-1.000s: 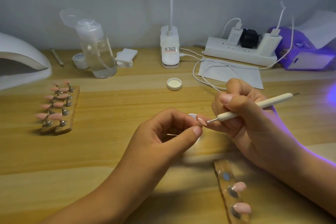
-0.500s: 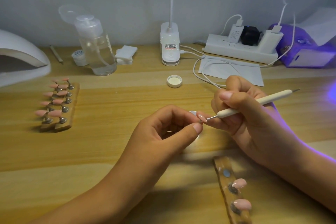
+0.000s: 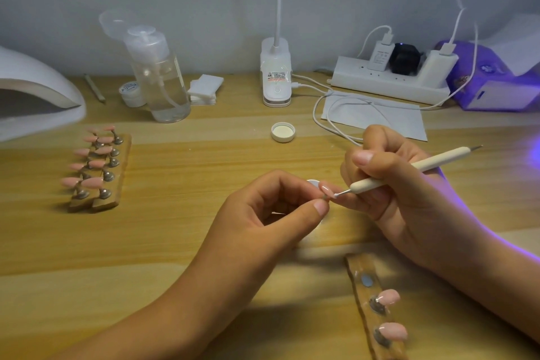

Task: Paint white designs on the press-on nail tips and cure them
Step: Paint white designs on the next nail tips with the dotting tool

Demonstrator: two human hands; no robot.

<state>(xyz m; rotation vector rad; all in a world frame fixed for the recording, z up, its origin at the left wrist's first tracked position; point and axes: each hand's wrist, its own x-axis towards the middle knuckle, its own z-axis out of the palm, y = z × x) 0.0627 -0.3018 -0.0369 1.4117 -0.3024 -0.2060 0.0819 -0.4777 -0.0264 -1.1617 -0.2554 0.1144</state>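
My left hand [image 3: 271, 213] pinches a pink nail tip [image 3: 326, 188] on its stand between thumb and forefinger. My right hand [image 3: 391, 184] grips a white dotting pen [image 3: 409, 169]; its metal point carries white paint and touches the nail tip's lower edge. A small paint pot [image 3: 314, 183] is mostly hidden behind my left fingers. A wooden holder [image 3: 369, 278] at lower right carries two pink tips [image 3: 388, 297]. Another wooden holder [image 3: 124, 152] at left carries several pink tips [image 3: 92, 182]. The white curing lamp [image 3: 35, 96] sits at the far left.
A pot lid [image 3: 283, 131] lies behind my hands. At the back stand a pump bottle [image 3: 162, 79], a small jar [image 3: 132, 93], cotton pads [image 3: 204, 88], a desk lamp base [image 3: 276, 76], a power strip [image 3: 391, 83] with cables, and a purple device [image 3: 493, 79].
The pen's point has slid from the middle of the nail tip down to its lower edge. Both hands sit slightly lower in view.
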